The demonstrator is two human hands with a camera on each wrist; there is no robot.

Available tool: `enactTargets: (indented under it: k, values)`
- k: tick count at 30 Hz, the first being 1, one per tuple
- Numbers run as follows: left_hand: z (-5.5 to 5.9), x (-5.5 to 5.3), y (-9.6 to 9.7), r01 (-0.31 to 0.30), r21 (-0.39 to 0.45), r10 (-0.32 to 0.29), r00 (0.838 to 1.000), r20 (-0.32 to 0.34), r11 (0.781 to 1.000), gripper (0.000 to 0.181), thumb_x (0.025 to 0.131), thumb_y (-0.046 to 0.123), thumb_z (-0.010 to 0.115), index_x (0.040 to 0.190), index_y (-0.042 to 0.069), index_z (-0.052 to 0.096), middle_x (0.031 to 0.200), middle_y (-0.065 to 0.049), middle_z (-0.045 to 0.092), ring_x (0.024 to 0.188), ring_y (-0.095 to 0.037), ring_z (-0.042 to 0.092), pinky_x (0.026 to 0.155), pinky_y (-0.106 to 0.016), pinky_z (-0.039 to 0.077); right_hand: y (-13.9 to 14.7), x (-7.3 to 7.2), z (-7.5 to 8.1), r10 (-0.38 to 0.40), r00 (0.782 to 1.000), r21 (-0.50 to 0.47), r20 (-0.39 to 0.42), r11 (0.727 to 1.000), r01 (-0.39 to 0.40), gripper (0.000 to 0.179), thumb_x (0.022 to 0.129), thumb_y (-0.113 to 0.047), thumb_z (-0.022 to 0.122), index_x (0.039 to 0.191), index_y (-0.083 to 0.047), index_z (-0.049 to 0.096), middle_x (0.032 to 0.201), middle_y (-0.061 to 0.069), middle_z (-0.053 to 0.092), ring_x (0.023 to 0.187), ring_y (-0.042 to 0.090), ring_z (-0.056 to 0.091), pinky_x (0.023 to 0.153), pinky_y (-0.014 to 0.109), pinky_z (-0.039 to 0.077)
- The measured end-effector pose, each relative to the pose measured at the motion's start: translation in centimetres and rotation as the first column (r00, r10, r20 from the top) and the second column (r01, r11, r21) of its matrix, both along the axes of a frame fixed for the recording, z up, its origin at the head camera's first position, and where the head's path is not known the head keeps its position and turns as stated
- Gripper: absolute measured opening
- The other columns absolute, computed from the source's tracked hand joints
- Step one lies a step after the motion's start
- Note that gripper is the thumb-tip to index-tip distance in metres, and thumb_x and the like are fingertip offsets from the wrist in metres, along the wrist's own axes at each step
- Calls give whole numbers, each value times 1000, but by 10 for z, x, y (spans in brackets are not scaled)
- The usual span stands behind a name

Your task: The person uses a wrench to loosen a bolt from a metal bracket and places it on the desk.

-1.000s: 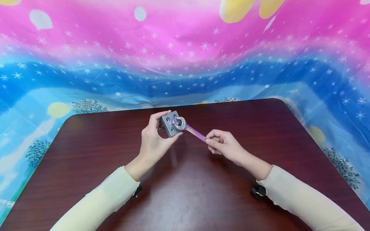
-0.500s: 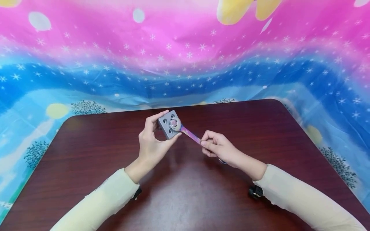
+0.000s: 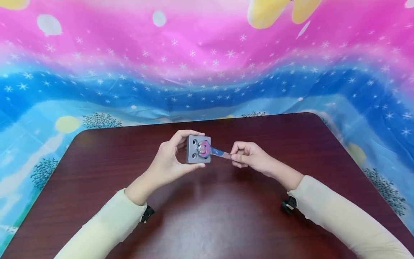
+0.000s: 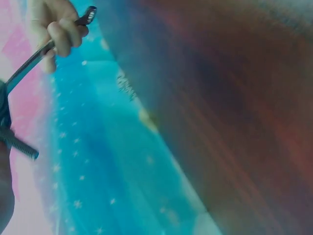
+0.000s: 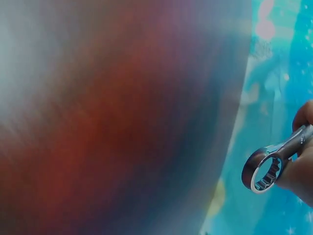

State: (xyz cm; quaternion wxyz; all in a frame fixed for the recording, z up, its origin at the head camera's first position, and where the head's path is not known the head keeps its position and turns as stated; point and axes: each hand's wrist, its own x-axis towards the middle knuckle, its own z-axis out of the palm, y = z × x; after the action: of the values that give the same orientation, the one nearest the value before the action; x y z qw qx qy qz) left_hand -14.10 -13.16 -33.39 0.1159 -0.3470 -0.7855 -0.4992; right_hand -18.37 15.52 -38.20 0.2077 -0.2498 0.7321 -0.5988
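My left hand (image 3: 163,160) grips a grey metal block (image 3: 194,149) by its top and bottom edges, above the table. Several round holes show in the block's face, and a hex bolt (image 3: 203,148) stands in it. A threaded shank (image 4: 22,144) sticks out in the left wrist view. Around the bolt head sits one end of a shiny wrench (image 3: 220,153) with a purple-blue sheen. My right hand (image 3: 249,156) pinches the far part of its handle between thumb and curled fingers. The wrench's free ring end (image 5: 250,171) pokes out past that hand in the right wrist view.
A dark red-brown wooden table (image 3: 207,216) lies below both hands. Behind it hangs a pink and blue cloth (image 3: 207,72) with snowflakes. Black wrist devices (image 3: 289,205) sit at both sleeve cuffs.
The wrench end has gone from tilted at the bolt head to seated around it. My left hand has turned the block more upright and moved it right and down. The wrench handle lies more level.
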Motion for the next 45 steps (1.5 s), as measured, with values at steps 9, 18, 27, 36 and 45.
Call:
enactTargets:
  k: [9,18,27,36,45]
  values:
    - [22,-2,-8,305,-87,-258,900,352,948,75,68,7,91,132,14,53,121,-2,69,103,-14,69,86,-31,59,10,-25,24,178,980,102,-95,981,-168,6,96,-1,60,91,3,62,64,0,60,56,12,45,53,25,40]
    - [23,-6,-8,441,-67,-356,797,487,895,73,70,9,90,132,14,53,118,-4,70,102,-18,68,90,-33,58,16,-36,29,276,955,143,-105,955,-261,6,94,-2,63,92,1,67,64,8,61,56,13,49,50,26,39]
    - [10,-2,-8,134,-67,-103,933,344,989,75,67,10,92,131,18,55,117,0,70,101,-13,68,88,-32,58,38,-23,21,115,982,-17,-149,993,-119,10,94,2,61,96,-6,65,68,0,62,58,16,48,52,29,40]
    - [1,-6,2,-208,31,199,962,185,978,77,66,11,93,131,15,53,122,0,70,100,-11,66,90,-26,56,26,4,18,-52,992,-77,-112,996,43,24,93,3,63,113,-10,60,81,-6,66,71,11,56,63,22,48]
    - [-4,-6,16,-415,155,414,909,39,897,75,67,11,92,130,8,52,125,-2,70,97,-14,70,81,-17,57,3,25,23,-180,983,-129,-47,976,173,25,98,-1,56,119,-14,53,81,-2,59,68,9,47,59,21,43]
